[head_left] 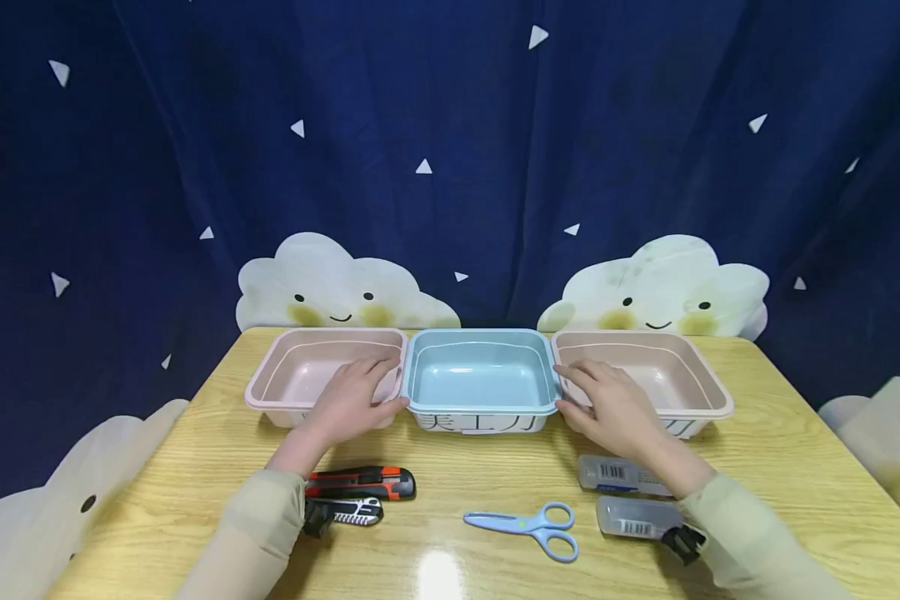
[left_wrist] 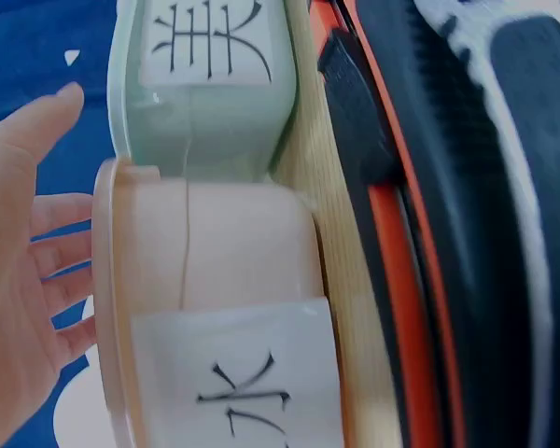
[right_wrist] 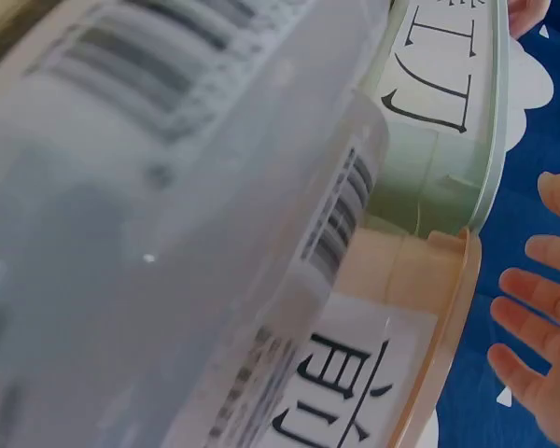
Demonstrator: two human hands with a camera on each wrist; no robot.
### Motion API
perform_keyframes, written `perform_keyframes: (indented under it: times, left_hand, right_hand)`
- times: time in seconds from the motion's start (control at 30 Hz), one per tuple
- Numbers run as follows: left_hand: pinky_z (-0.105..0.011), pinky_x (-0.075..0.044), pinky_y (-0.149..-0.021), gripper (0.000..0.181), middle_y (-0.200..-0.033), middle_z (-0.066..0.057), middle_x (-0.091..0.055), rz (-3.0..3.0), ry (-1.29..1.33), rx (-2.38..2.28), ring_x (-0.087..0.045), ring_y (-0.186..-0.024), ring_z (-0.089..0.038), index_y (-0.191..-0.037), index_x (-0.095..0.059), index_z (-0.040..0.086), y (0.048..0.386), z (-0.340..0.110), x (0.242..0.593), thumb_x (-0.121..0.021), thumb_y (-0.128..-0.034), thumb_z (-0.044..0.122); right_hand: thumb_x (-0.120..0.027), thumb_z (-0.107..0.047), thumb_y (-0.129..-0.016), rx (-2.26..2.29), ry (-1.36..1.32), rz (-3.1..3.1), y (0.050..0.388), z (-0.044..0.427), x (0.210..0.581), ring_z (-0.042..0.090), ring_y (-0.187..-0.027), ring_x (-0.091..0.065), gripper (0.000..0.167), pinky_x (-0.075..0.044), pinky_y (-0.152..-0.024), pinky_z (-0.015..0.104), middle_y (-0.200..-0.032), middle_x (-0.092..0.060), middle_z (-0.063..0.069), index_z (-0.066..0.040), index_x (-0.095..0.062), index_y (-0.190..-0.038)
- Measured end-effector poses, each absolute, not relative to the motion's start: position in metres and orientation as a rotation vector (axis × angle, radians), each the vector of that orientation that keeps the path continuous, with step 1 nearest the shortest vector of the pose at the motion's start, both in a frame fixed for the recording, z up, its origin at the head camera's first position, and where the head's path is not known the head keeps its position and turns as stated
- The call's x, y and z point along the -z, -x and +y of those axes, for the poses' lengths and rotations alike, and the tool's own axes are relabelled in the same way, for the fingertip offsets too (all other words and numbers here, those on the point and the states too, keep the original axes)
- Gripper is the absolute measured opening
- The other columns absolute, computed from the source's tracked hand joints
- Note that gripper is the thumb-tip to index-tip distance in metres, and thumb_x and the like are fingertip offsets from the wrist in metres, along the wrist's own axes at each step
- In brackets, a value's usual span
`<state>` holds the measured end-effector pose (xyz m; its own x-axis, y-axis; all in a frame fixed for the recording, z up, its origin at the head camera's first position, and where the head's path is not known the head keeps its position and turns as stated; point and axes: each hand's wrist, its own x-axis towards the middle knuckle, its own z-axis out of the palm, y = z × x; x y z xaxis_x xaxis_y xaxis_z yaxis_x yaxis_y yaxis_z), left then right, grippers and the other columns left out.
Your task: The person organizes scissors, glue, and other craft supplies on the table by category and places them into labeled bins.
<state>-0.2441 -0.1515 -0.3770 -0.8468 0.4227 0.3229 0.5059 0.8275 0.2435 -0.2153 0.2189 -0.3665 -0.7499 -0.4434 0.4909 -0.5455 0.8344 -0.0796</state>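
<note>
My left hand (head_left: 356,398), fingers extended, is over the right end of the left pink bin (head_left: 273,392), its fingertips by the left rim of the blue bin (head_left: 480,410). Mirroring it, my right hand (head_left: 607,407) is over the left end of the right pink bin (head_left: 701,392), near the blue bin's right rim. Neither hand holds anything. In the left wrist view, the loosely spread fingers (left_wrist: 65,252) lie beyond a bin's rim. The right wrist view shows relaxed fingers (right_wrist: 537,294) beside another rim. Whether the fingertips touch the rims, I cannot tell.
A red-and-black utility knife (head_left: 367,482) and a silver-and-black one (head_left: 356,511) lie below the left forearm. Light-blue scissors (head_left: 528,525) rest front centre. Two clear plastic items with barcodes, one behind (head_left: 618,473) and one in front (head_left: 633,517), lie near the right forearm.
</note>
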Motion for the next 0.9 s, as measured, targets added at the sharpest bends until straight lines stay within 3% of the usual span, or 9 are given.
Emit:
perform_keyframes:
  times: [0.2, 0.47, 0.53, 0.77, 0.9]
  left_hand:
    - [-0.045, -0.041, -0.09, 0.048, -0.119, -0.01, -0.058, -2.671, 0.644, 0.504, -0.053, -0.111, -0.027, -0.12, -0.058, 0.008, 0.236, -0.167, 0.379, -0.062, -0.0835, 0.039]
    - [-0.047, -0.04, -0.09, 0.041, -0.114, -0.009, -0.059, -2.631, 0.511, 0.574, -0.054, -0.108, -0.028, -0.116, -0.059, 0.009, 0.226, -0.191, 0.386, -0.064, -0.0835, 0.034]
    - [-0.047, -0.039, -0.091, 0.042, -0.115, -0.009, -0.059, -2.624, 0.475, 0.601, -0.053, -0.108, -0.029, -0.116, -0.059, 0.009, 0.224, -0.198, 0.387, -0.065, -0.083, 0.032]
    - [-0.043, -0.05, -0.076, 0.047, -0.12, -0.014, -0.053, -2.598, 0.35, 0.738, -0.056, -0.1, -0.032, -0.12, -0.055, 0.006, 0.218, -0.221, 0.388, -0.069, -0.0799, 0.027]
    - [-0.051, -0.036, -0.092, 0.052, -0.121, -0.02, -0.05, -2.572, 0.278, 0.762, -0.051, -0.106, -0.038, -0.121, -0.052, 0.004, 0.216, -0.235, 0.389, -0.071, -0.0779, 0.027]
  right_hand:
    - [-0.068, -0.027, -0.079, -0.311, -0.782, -2.456, 0.208, 0.23, 0.366, 0.021, -0.089, -0.058, 0.032, -0.047, -0.076, 0.039, -0.099, -0.062, 0.002, -0.01, -0.066, -0.105]
    - [-0.071, -0.022, -0.075, -0.244, -0.801, -2.443, 0.193, 0.247, 0.364, 0.008, -0.073, -0.056, 0.009, -0.048, -0.063, 0.029, -0.079, -0.06, -0.008, -0.018, -0.067, -0.082]
    - [-0.072, -0.022, -0.074, -0.224, -0.802, -2.454, 0.188, 0.252, 0.365, 0.007, -0.072, -0.055, 0.008, -0.047, -0.061, 0.028, -0.077, -0.059, -0.01, -0.019, -0.067, -0.08]
    - [-0.074, -0.019, -0.071, -0.207, -0.828, -2.456, 0.174, 0.266, 0.373, 0.0, -0.064, -0.049, 0.012, -0.042, -0.053, 0.021, -0.071, -0.055, -0.017, -0.026, -0.065, -0.076]
    - [-0.076, -0.019, -0.069, -0.194, -0.849, -2.478, 0.169, 0.273, 0.375, 0.0, -0.066, -0.053, 0.016, -0.044, -0.055, 0.024, -0.075, -0.058, -0.016, -0.026, -0.067, -0.079]
